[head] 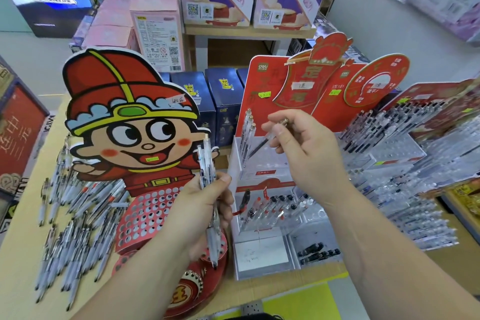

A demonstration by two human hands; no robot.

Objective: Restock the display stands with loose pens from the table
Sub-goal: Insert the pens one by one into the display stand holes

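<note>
While left hand (200, 205) grips upright clear plastic pens (207, 163), right hand (304, 148) fingers pinch one black-cored clear pen (262, 144), tip down-left; tan desk (20, 228) beneath.

The left hand (197, 205) grips a pen bundle (207, 163). The right hand (304, 145) pinches a single pen (262, 143) over the red stand (259, 80).
</note>
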